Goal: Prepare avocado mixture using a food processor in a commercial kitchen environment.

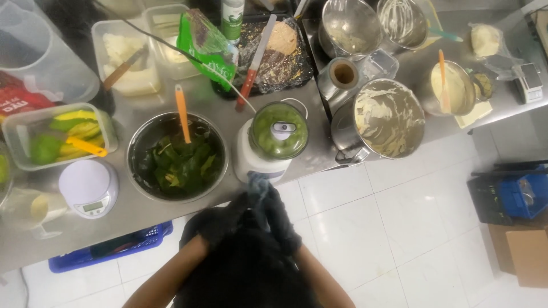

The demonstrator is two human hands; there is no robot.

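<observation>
Black-gloved, the left hand (220, 222) and right hand (281, 219) bunch their fingers on a limp grey cloth (258, 187) at the steel counter's (319, 114) edge, just beside the blender (273, 140) of smooth green puree, which a careless tug might knock floorward.

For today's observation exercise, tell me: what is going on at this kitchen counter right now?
A person in black gloves stands at a steel counter, both hands together at its front edge. The left hand and right hand are working a bluish cloth between them, just below a blender with green contents. Beside it sits a metal bowl of green leaves with an orange spatula in it, and a white kitchen scale further left.
</observation>
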